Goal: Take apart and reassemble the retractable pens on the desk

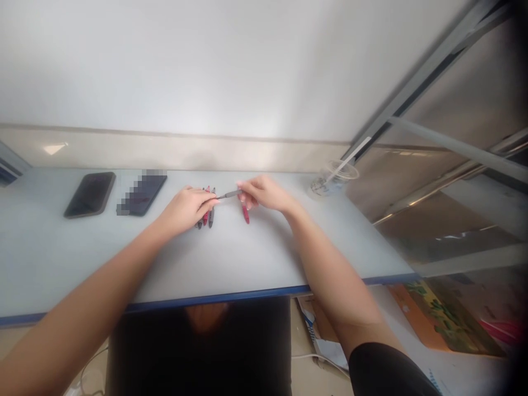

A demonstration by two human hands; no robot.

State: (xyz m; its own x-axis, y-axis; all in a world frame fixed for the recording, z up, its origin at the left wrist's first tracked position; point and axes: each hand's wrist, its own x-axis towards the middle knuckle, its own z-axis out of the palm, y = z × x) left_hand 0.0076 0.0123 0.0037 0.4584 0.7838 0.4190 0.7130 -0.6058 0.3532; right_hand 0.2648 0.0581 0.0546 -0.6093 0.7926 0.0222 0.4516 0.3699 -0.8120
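Observation:
Between my two hands, a grey pen (pixel 229 194) is held nearly level above the table. The fingers of my right hand (pixel 260 192) pinch its right end. At its left end, the thumb and fingers of my left hand (pixel 190 207) close around the tip. Under my left hand lie several pens side by side, among them a red pen (pixel 205 218) and a dark grey pen (pixel 212 218); my hand covers their middles. Another red pen (pixel 246 213) lies below my right hand, its upper part hidden by the fingers.
Two dark phones lie to the left, one flat phone (pixel 89 194) and one phone (pixel 148 193) partly blurred out. A clear plastic cup (pixel 336 177) with a white straw stands at the back right. The white table (pixel 256 258) has a blue front edge; a wall rises behind.

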